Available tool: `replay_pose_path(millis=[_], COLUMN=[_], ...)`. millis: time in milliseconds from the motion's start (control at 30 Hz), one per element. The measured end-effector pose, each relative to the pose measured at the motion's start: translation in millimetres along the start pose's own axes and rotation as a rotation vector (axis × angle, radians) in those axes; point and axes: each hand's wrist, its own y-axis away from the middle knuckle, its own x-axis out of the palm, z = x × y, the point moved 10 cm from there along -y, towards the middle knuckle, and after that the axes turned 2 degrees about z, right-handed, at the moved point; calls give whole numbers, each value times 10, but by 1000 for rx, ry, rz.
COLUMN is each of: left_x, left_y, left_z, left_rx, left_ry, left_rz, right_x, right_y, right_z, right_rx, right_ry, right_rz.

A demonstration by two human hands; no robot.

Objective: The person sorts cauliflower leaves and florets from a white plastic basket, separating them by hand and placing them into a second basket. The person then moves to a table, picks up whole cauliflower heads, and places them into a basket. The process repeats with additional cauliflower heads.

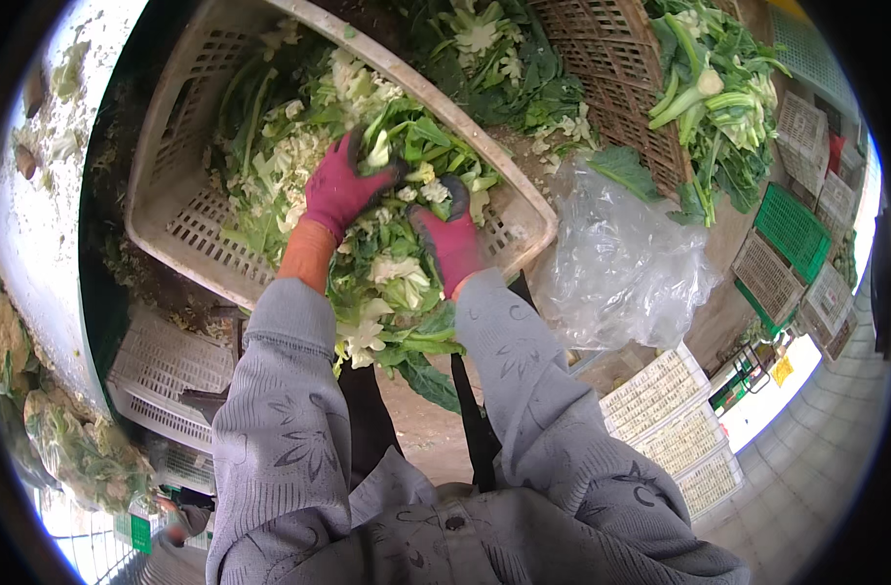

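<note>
Before me is a tilted, dirty white plastic crate (482,139) holding cauliflower leaves and trimmings (292,164). My left hand (347,183), in a red glove with dark fingers, presses into the pile with thumb and fingers spread around leaf pieces. Opposite it, my right hand (449,238) wears a matching glove. Its thumb and a finger stand apart beside a small cauliflower floret (435,191). Leaves hide some fingertips, so a firm grip cannot be made out. More cauliflower leaves (398,292) spill over the near side of the crate, below my hands.
Clear plastic film (628,256) lies right of the crate. Beyond it, a brown basket (606,73) adjoins heaped leaves (716,102). White crates (672,424) stand at lower right. A trimmings-strewn white surface (43,219) and bagged cauliflower (87,446) are leftward. Part of another person (186,515) shows lower left.
</note>
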Motion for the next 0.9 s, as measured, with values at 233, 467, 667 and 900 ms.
replay_pose_path(millis=[233,467,667,900], left_x=[57,267,245,-228], left_y=[604,413,496,1156], left_z=[-373,-410,-373,-1049], left_rx=[163,185,27,172], left_ry=[-184,-276,-116,-299], left_rz=[-16,146,134,19], right_x=[-6,-204,-96,45], right_y=[115,146,258,830], right_z=[-670,-340,-297,-135], right_rx=[220,91,235,245], right_ry=[-258,-240,-228,-428], right_rz=[-58,-72,13,229])
